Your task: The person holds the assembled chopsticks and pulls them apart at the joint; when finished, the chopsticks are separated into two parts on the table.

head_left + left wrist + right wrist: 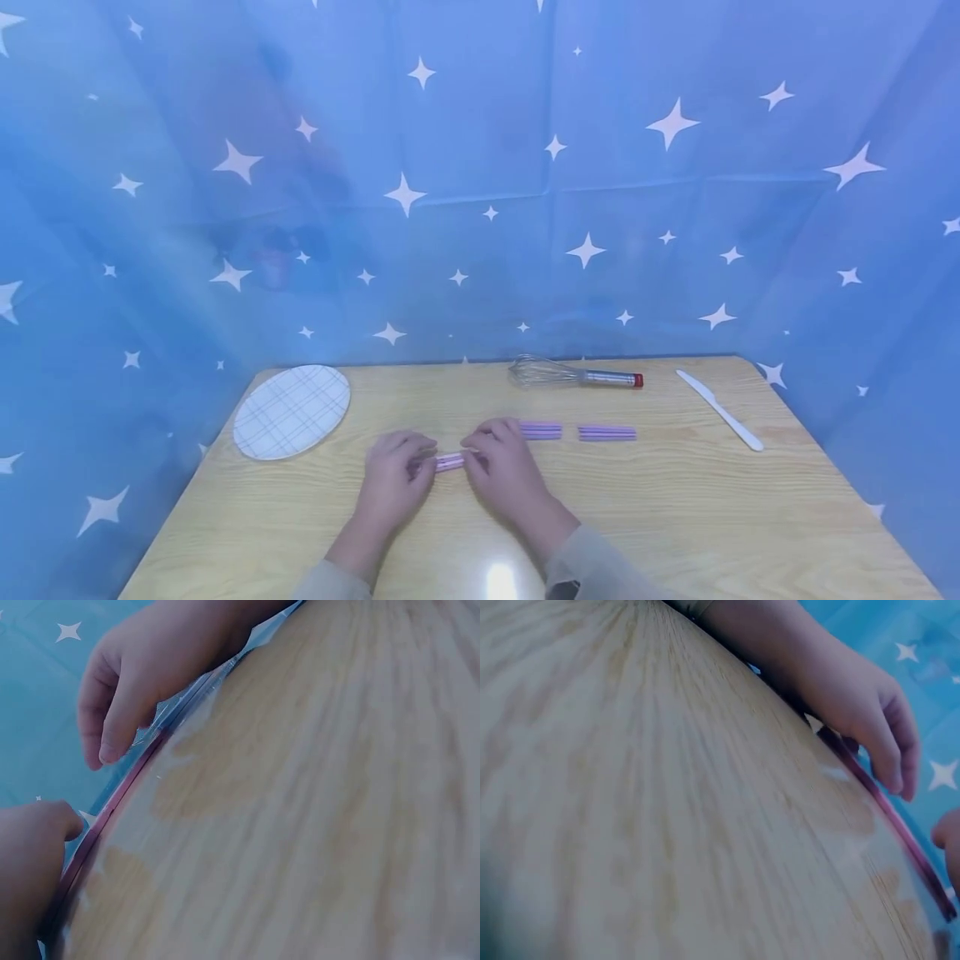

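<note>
While the wooden table (712,508) spreads broadly to the right of the right hand (506,471), its far edge runs well beyond both hands, against a starry blue curtain (480,167). A round checked mat (292,412) lies beyond and left of the left hand (396,479), by the side edge. Both hands have loosely bent fingers, with thumbs somewhat apart, over opposite ends of one group of sticks (450,462); how firmly they touch cannot be told. This group, slim, straight and pinkish purple with dark lines lengthwise, lies between the hands, its ends partly hidden. Similar purple sticks (607,433) lie to the right of the right hand.
</note>
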A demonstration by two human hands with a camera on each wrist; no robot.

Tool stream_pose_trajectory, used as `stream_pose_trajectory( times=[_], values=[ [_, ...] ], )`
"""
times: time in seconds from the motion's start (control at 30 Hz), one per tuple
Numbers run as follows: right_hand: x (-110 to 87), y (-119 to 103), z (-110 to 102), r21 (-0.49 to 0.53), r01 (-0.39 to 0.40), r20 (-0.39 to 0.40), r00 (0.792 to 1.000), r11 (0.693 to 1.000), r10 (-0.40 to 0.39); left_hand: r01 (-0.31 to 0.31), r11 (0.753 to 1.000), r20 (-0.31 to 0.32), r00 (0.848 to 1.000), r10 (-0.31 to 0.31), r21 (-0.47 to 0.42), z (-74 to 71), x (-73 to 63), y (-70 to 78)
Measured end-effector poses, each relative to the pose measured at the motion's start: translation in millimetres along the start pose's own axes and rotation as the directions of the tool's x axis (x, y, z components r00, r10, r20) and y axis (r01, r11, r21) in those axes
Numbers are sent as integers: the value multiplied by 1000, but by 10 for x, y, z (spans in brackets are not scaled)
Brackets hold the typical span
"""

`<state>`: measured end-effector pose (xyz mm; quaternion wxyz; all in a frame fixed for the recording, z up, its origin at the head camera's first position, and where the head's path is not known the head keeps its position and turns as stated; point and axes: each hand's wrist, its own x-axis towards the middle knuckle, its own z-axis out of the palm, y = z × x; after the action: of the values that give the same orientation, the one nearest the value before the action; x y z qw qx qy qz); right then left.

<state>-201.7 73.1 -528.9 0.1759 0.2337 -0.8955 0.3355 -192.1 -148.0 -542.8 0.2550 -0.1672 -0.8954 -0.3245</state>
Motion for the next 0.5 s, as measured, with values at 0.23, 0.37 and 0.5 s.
stream_pose_trajectory(
  times=[0.23, 0.37, 0.5],
  values=[
    [-26, -26, 24, 58, -33, 84, 996, 998, 28, 126, 992, 118, 986, -122, -26, 7, -17, 35],
    [-23, 0, 59, 30, -45, 139, 989, 999, 40, 121, 992, 131, 984, -118, -20, -8, -10, 16],
    [-4, 26, 71, -1, -40, 159, 986, 999, 40, 102, 994, 130, 987, -97, -36, -17, 10, -8]
  ],
)
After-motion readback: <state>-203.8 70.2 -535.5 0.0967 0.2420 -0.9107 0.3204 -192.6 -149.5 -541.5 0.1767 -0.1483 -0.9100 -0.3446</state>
